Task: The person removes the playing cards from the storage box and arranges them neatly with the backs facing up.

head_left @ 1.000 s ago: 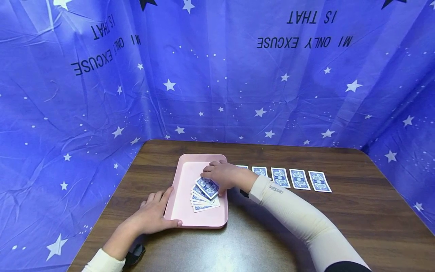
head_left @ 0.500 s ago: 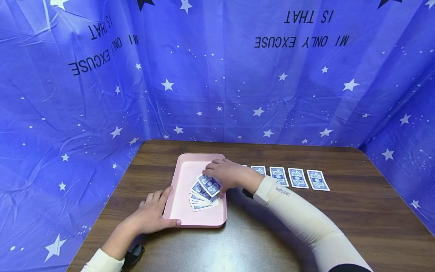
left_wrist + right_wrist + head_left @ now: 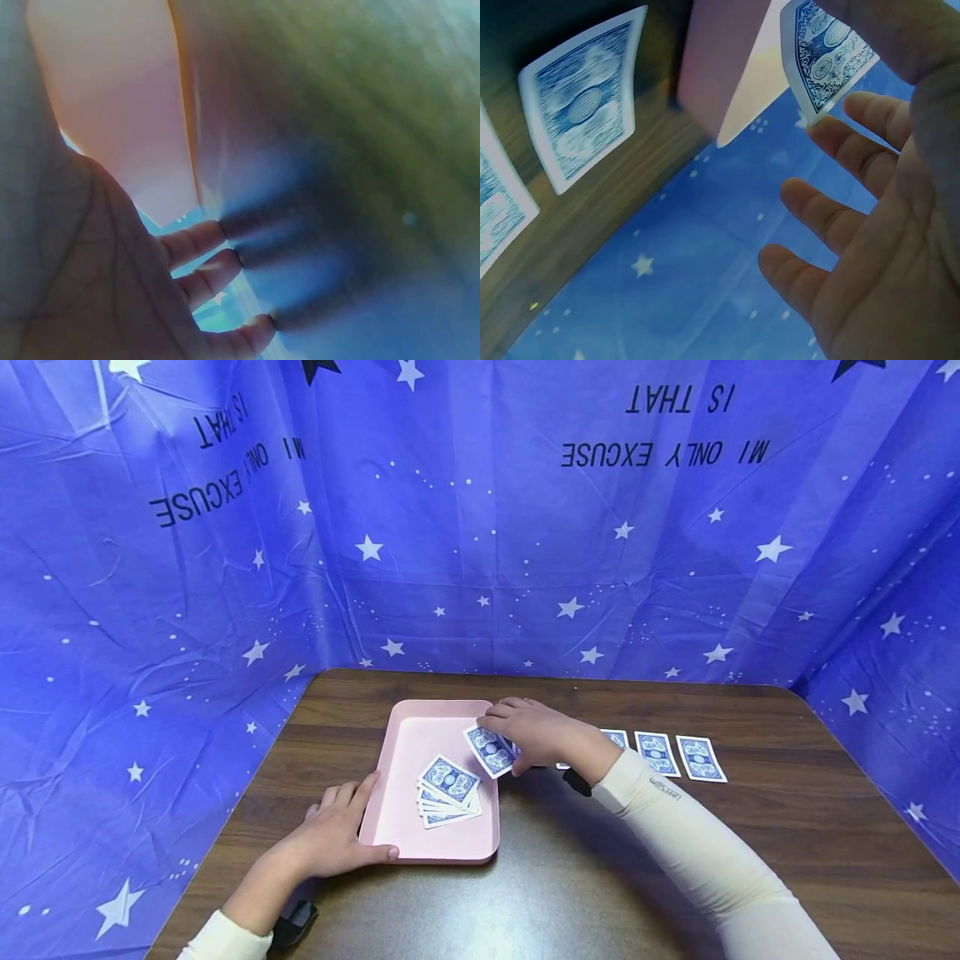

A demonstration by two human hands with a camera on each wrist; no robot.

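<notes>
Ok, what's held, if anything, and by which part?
A card, near its right corners in the head view, by the right grip; the left grip rests against the pink tray.

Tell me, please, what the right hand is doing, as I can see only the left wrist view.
Observer: The right hand pinches a blue-backed card.
Operator: Thank you; could you say whether anything lies inside the pink tray?
Observer: Yes, a loose fan of cards lies in it, the top one with its patterned back up.
Operator: And are there any cards outside it, please?
Observer: Yes, a row of cards lies on the wooden table to its right, partly hidden by the person's arm.
</notes>
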